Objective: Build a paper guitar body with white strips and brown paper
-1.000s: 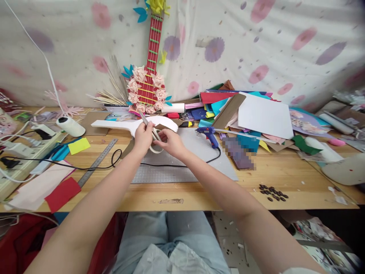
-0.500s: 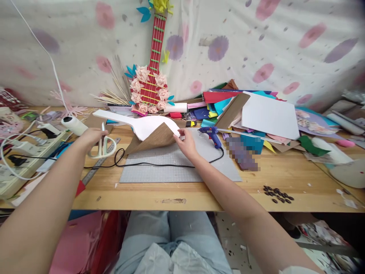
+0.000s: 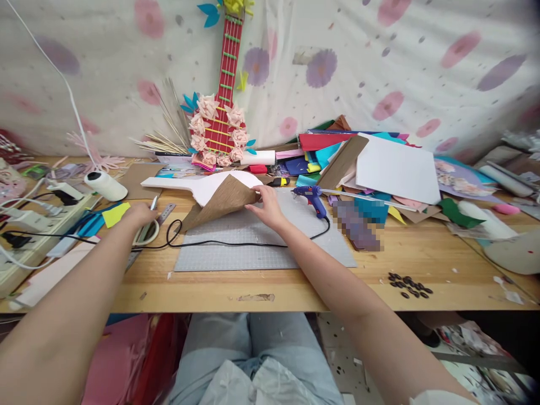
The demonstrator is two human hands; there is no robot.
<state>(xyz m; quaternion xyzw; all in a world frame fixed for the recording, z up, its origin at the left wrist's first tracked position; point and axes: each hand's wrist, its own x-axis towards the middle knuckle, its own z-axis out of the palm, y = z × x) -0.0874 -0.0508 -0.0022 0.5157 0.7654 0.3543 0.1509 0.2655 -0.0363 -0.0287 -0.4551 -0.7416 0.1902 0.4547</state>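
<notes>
My left hand (image 3: 142, 216) is closed around a pair of white-handled scissors (image 3: 148, 236), low over the left part of the table beside a steel ruler (image 3: 166, 212). The fingers are partly hidden behind the back of the hand. My right hand (image 3: 268, 209) pinches the edge of a brown sheet of paper (image 3: 225, 201), whose raised corner folds over a white guitar-shaped cutout (image 3: 206, 184). The cutout has a long neck pointing left. Both lie at the back of a grey cutting mat (image 3: 236, 259).
A blue glue gun (image 3: 312, 199) lies right of the mat, its black cord crossing it. Beyond are a blurred dark object (image 3: 358, 228), coloured paper sheets (image 3: 396, 169) and dark oval pieces (image 3: 409, 286). A power strip (image 3: 80, 211) and thread spool (image 3: 106, 185) stand left; a red paper guitar (image 3: 223, 126) leans behind.
My left hand has lowered slightly with the scissors, whose loops have tilted. My right hand has shifted a little left, and the brown paper's corner has risen further over the white cutout.
</notes>
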